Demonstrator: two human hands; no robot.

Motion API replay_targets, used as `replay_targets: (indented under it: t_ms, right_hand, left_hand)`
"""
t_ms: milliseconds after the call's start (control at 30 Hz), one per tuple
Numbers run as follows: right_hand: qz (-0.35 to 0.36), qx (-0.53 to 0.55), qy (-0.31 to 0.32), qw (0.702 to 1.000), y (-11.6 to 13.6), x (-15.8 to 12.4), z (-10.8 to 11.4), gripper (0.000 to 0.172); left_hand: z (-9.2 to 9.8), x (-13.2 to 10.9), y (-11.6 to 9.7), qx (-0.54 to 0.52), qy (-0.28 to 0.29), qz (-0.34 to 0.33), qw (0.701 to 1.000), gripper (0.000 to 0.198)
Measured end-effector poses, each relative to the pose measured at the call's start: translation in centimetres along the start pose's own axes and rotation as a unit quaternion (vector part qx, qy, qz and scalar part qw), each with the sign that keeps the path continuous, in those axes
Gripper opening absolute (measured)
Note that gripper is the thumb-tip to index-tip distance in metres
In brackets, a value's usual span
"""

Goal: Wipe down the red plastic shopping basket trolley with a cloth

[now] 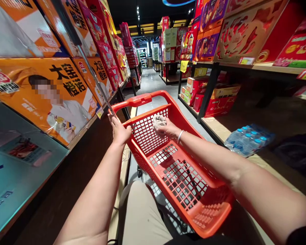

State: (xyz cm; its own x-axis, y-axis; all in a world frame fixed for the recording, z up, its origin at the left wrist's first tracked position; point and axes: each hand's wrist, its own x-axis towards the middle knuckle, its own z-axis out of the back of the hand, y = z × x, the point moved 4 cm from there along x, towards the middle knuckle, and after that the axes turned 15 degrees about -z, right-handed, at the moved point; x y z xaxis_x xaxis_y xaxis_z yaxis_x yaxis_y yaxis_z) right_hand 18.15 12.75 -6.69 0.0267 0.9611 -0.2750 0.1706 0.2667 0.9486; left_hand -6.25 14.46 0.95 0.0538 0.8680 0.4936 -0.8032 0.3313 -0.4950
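Observation:
A red plastic shopping cart (140, 154) with grid walls and floor stands at an angle before my knees. My left hand (119, 131) grips the cart's edge at the corner below its push handle (140, 99), thumb on the inner side. A thin metal pole (94, 75) with a dark upper end slants down to the handle beside those fingers; whether they touch it I cannot tell. Inside the basket, my right hand (169, 129) holds a crumpled greyish-white cloth (159, 122) against or close to the grid wall at the handle end.
Orange boxes (40, 92) fill the left shelf close by. On the right, a black-framed shelf (211, 88) carries gift boxes, with shrink-wrapped water bottles (247, 139) on its low board. Between them a shiny floor aisle (153, 80) runs back. A cable (126, 154) hangs near the left shelf.

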Motion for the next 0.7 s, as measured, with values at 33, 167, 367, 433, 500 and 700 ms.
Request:
replay_targets:
  t_ms: [33,167,367,433,500,700]
  right_hand:
    - [0.034,-0.041,-0.021,0.998,0.1,0.2,0.1,0.068]
    - [0.258,-0.229,-0.194,0.918,1.6,0.9,1.0,0.069]
    - [0.330,-0.364,-0.329,0.807,0.9,4.0,-0.2,0.078]
    - [0.314,-0.416,-0.316,0.793,-0.9,5.1,-1.3,0.080]
    - [0.294,-0.481,-0.267,0.782,-3.5,5.8,-1.9,0.079]
    - [0.278,-0.599,-0.113,0.743,-9.9,5.7,0.3,0.051]
  left_hand:
    - [-0.2,-0.5,-0.3,0.011,0.015,0.004,1.000,0.113]
    - [-0.5,-2.6,-1.6,0.099,0.012,-0.059,0.993,0.108]
    - [-0.8,-3.1,-3.6,0.239,0.116,-0.231,0.936,0.064]
    - [-1.0,-2.7,-3.8,0.282,0.173,-0.239,0.913,0.065]
    - [-1.1,-2.4,-3.9,0.320,0.209,-0.234,0.894,0.070]
    - [-0.7,-2.2,-4.0,0.339,0.264,-0.201,0.880,0.085]
